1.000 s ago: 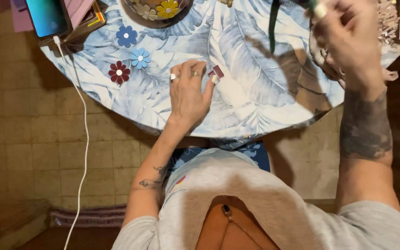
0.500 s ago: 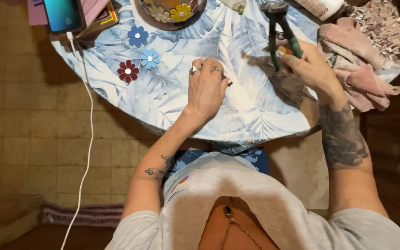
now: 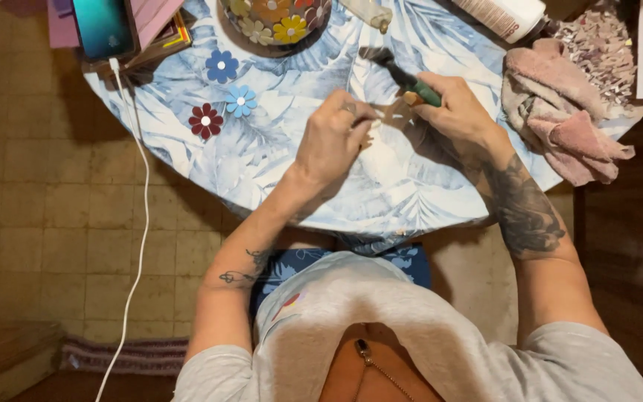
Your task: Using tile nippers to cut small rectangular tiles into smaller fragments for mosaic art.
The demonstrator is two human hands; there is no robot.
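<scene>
On the far left of the bench [image 3: 187, 156], a phone [image 3: 103, 27] leans on a stack of books, its white cable [image 3: 140, 193] trailing off the near edge to the floor. Just right of it lie three flower pieces: dark blue [image 3: 222, 65], light blue [image 3: 241, 100] and dark red [image 3: 205, 120].

The left hand [image 3: 330, 141] hovers over the middle of the bench, wrist bent, back of the hand up, fingers curled in a clenched pinch on a small pale piece [image 3: 390, 113]; its shape is too small to tell. The piece sits between the two hands, just above the leaf-patterned cloth.

The right hand [image 3: 461, 113] comes in from the right, tattooed forearm angled toward the near edge. Its grip is wrapped around the green-handled nippers [image 3: 409, 79], whose dark head points far-left, close to the piece.

Far off stands a flower-covered bowl [image 3: 277, 21]; to the right lies a crumpled pink rag [image 3: 560, 112].
</scene>
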